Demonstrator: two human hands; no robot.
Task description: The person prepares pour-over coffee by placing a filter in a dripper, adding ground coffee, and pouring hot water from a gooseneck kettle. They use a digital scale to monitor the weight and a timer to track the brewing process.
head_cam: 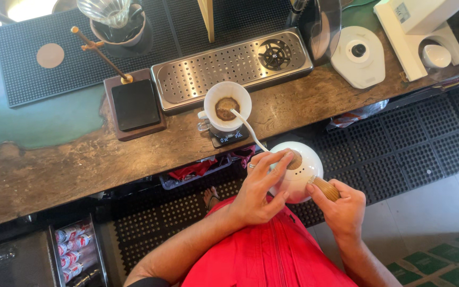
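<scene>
This is a coffee bar: a steel drip tray (232, 68) sits on the wooden desk (81, 165), with black rubber mats (33, 64) behind it and a pour-over dripper (227, 106) in front.

Ahead of my left fingers (274, 162): the kettle's thin spout (248, 127) runs to the white dripper (227, 106) on its scale (229, 137), blocking that line.
Beyond the dripper: the steel drip tray (232, 66) closes off the counter.
Left of my fingers: bare wooden counter (81, 165), open up to the dark square scale (135, 104).
Right of my right fingers (320, 192): open counter edge, white base (358, 56) farther off.
</scene>
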